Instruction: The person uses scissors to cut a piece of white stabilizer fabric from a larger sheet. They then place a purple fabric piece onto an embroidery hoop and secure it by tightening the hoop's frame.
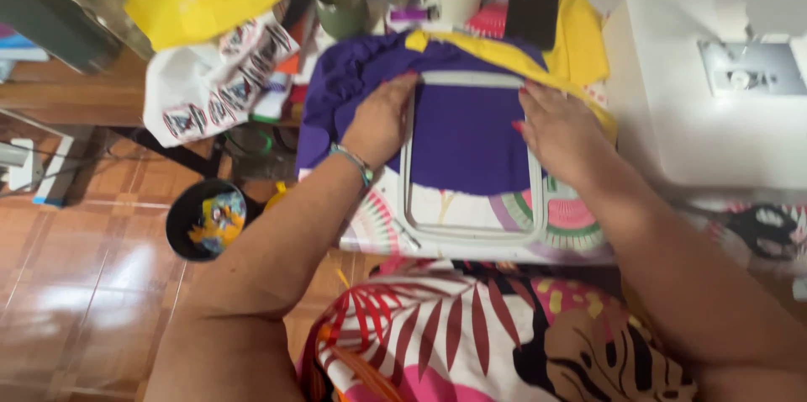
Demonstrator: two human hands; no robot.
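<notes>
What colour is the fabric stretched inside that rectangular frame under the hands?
Purple fabric, with a yellow trim at its top edge; the head view shows it best, inside the pale frame.

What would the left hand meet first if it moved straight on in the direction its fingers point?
The left hand points up and away over the purple fabric. Going straight on, it would probably first meet the bunched purple folds, then the green mug beyond, though depth is hard to judge.

Shiny reddish-brown tiled floor (pixel 76 284) catching the light, a wooden bench (pixel 67 99) on the left, and a table with a patterned cloth (pixel 378 225), pretty cluttered.
</notes>
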